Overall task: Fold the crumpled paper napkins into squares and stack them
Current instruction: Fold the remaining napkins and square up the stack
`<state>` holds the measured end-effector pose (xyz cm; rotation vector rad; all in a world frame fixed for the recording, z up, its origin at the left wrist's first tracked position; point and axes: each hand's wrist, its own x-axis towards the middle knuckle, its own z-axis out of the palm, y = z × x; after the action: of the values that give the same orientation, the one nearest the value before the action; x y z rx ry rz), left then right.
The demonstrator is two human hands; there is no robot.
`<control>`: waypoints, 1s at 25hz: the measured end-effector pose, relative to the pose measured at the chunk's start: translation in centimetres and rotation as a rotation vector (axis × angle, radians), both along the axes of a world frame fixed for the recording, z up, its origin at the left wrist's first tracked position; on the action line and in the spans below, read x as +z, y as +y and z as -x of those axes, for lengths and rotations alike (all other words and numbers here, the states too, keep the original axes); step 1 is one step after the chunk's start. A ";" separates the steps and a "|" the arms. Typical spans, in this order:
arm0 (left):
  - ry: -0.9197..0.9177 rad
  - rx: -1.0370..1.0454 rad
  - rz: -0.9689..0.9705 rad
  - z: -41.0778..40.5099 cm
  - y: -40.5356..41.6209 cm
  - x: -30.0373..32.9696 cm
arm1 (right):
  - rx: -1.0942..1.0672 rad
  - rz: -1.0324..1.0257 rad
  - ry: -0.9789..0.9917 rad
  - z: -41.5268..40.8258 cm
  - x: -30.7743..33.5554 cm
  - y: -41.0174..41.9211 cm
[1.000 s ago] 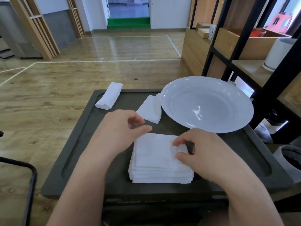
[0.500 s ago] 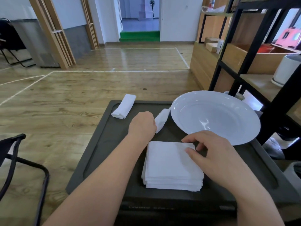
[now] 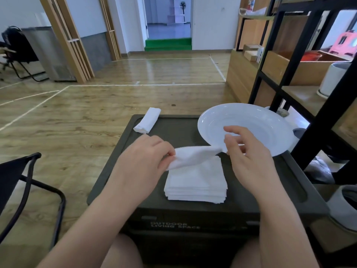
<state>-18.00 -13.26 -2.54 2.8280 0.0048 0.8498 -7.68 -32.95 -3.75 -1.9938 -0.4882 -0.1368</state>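
Observation:
A stack of folded white napkins (image 3: 196, 182) lies near the front of the dark box lid (image 3: 173, 124). Just above the stack hangs a loose white napkin (image 3: 195, 156), stretched between my hands. My left hand (image 3: 146, 159) pinches its left end. My right hand (image 3: 245, 151) pinches its right corner with thumb and fingers. Another rolled napkin (image 3: 147, 120) rests on the lid's far left corner.
A large white plate (image 3: 249, 130) sits on the lid's far right, behind my right hand. Black shelving (image 3: 301, 97) stands at the right, a black chair frame (image 3: 27, 182) at the left. A grey-white bin (image 3: 345, 207) is at the lower right.
My left hand picked the loose napkin up from beside the plate and brought it over the stack. My right hand left the stack top and took the napkin's other end.

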 end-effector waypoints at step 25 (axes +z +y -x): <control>0.046 0.350 0.616 -7.1 6.7 -3.7 | 0.264 0.509 0.136 0.1 -1.2 -0.4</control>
<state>-10.90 -6.52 -6.22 2.2837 0.6636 0.6886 -7.75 -33.33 -4.90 -2.3846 -0.7470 0.3156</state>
